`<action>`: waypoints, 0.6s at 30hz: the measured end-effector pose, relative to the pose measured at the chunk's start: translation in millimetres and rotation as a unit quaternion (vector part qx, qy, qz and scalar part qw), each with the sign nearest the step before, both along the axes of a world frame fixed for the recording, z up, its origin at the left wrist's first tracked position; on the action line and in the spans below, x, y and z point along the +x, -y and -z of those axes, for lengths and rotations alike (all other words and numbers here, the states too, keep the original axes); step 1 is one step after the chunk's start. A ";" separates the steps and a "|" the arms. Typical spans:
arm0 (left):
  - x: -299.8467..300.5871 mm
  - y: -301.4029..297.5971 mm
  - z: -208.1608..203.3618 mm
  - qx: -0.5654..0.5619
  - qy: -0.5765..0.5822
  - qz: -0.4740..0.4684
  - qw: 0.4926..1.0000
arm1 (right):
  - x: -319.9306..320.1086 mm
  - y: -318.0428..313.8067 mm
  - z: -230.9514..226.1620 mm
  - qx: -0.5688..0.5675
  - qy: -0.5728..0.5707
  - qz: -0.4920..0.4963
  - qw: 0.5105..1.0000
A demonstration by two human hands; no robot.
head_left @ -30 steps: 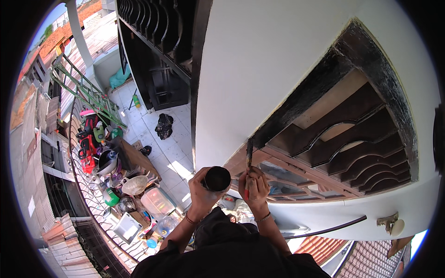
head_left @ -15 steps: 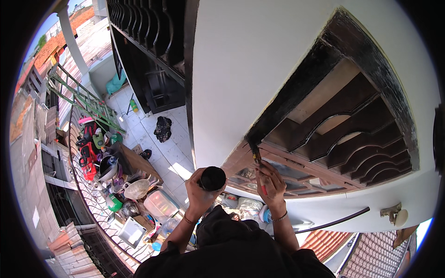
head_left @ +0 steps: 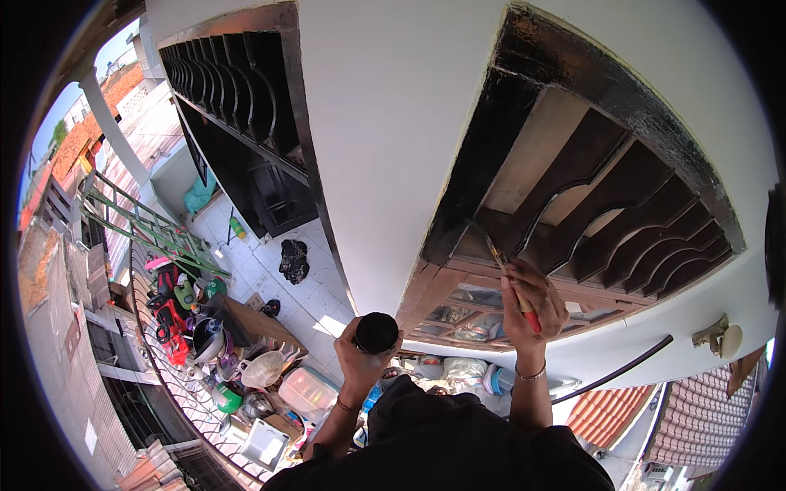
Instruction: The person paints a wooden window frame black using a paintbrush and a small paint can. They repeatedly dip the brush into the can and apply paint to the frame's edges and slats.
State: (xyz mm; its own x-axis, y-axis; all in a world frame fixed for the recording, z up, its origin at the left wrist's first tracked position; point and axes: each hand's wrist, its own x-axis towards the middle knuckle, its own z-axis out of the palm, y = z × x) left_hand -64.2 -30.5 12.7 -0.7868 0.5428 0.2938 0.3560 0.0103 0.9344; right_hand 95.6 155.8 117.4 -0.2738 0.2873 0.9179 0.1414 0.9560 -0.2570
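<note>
My left hand point(head_left: 364, 353) is wrapped round a small round can of black paint point(head_left: 377, 332), its dark top facing up. In my right hand point(head_left: 534, 304) is a paintbrush point(head_left: 499, 255) with a red handle end. The brush tip reaches the lower inner corner of the window frame point(head_left: 449, 214), beside the brown slats point(head_left: 565, 176). Glossy black covers the frame's left side, while the top bar looks patchy and worn. The lower rail point(head_left: 426, 282) is still bare reddish brown. Whether the bristles touch the wood is too small to tell.
A white wall point(head_left: 393, 106) lies between this window and a dark doorway point(head_left: 274, 192). Below on the left, a green ladder point(head_left: 151, 225), a black plastic bag point(head_left: 294, 261), a clear plastic box point(head_left: 308, 389) and assorted household items crowd the tiled balcony by a curved railing point(head_left: 155, 352).
My right hand with the paintbrush has moved right, from the frame's lower left corner to the inner edge near the slats. The view has shifted; my left hand still holds the can.
</note>
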 end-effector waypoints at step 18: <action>16.6 -26.7 8.4 0.003 0.014 0.088 0.996 | -23.8 2.3 8.3 -0.154 -0.117 0.002 0.981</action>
State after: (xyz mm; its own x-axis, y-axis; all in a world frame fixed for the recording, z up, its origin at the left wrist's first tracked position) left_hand -47.6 -3.8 4.3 -0.6874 0.6714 0.2769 0.3255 -0.0561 0.9439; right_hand 71.8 153.5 109.1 -0.0641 0.5612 0.8252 0.0476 0.8277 -0.5592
